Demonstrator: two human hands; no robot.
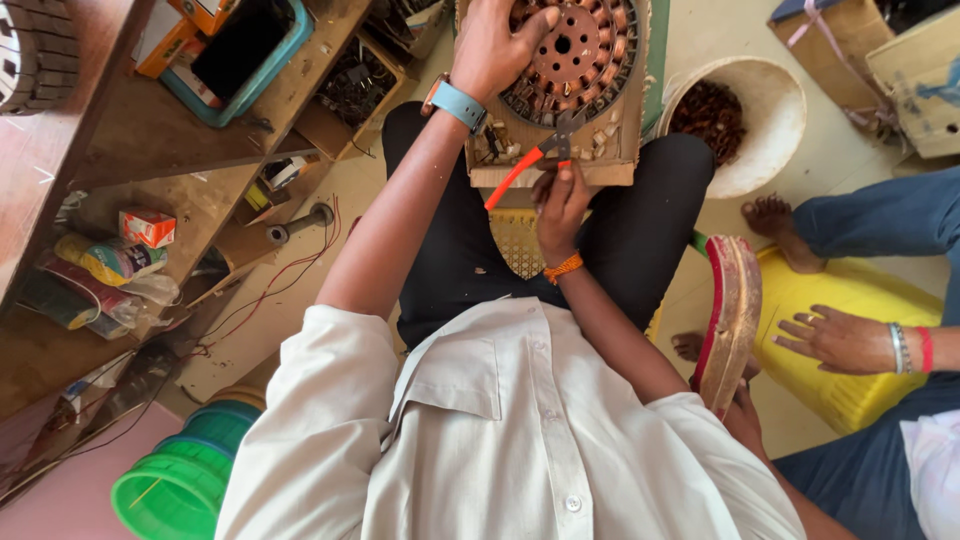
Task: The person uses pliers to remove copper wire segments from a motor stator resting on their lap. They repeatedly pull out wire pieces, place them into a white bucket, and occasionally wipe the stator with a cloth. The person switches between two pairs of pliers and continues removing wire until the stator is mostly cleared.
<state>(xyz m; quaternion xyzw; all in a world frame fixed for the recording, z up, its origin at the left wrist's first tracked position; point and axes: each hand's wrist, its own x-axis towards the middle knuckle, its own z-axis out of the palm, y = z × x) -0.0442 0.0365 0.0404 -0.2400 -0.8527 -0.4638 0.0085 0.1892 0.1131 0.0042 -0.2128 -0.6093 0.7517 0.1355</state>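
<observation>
A round motor stator with copper windings lies on a cardboard-covered board across my knees. My left hand, with a blue watch strap at the wrist, presses down on the stator's left side. My right hand, with an orange thread at the wrist, grips orange-handled cutters. Their jaws point up at the stator's lower edge. Small cut bits lie on the board around the jaws.
A white bowl of brown scraps stands on the floor to the right. Another person sits at the right, hand on a yellow stool. Wooden shelves with clutter fill the left. Green spools sit bottom left.
</observation>
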